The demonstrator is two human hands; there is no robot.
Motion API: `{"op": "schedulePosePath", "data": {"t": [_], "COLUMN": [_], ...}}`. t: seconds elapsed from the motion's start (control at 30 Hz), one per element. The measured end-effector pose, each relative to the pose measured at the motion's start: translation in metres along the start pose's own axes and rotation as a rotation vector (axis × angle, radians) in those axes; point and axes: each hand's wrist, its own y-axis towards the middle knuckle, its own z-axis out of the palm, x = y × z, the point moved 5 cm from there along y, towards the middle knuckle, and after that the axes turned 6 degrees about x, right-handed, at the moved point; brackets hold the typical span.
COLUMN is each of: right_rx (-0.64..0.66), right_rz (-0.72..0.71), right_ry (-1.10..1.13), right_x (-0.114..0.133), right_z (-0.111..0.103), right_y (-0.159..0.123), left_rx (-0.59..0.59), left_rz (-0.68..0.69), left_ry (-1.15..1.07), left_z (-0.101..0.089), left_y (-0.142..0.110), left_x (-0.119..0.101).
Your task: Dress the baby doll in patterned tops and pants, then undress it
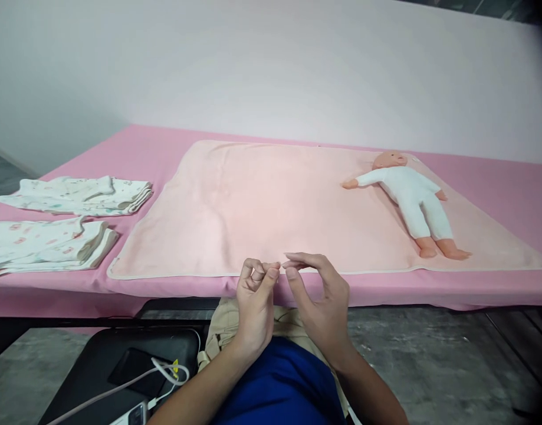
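My left hand [254,301] and my right hand [317,298] are raised close together in front of my body, just before the near edge of a pale pink blanket [271,206]. Both have their fingers curled, with fingertips almost meeting in a pinch; whatever they hold is too small to make out. The blanket lies flat on a pink-covered table [133,147]. A baby doll [407,198] in a white suit lies on its back on the blanket's right part, well beyond my hands.
Two folded stacks of printed baby clothes, the far stack [82,195] and the near stack [45,243], lie at the table's left. Below left, a black seat [102,366] carries a phone [135,370] and white cables. A white wall rises behind the table.
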Motion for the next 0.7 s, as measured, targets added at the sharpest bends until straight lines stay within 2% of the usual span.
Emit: {"op": "schedulePosePath", "data": {"t": [0.2,0.37,0.57,0.7], "right_rx": [0.026,0.022,-0.003,-0.074], "right_rz": [0.046,-0.141,-0.309,-0.366], "right_ry": [-0.041,-0.134,-0.220,-0.318], "right_x": [-0.009,-0.007,-0.013,-0.022], "right_z": [0.014,0.017,0.026,0.033], "right_y": [0.003,-0.005,-0.005,-0.001], "left_rx": [-0.034,-0.027,-0.002,0.020], "left_rz": [0.061,0.113,0.168,0.235], "left_ry": [0.029,0.078,0.159,0.325], "left_z": [-0.010,-0.021,-0.022,-0.031], "left_y": [-0.005,-0.008,-0.006,0.003], "left_x": [0.009,0.011,0.004,-0.006]}}
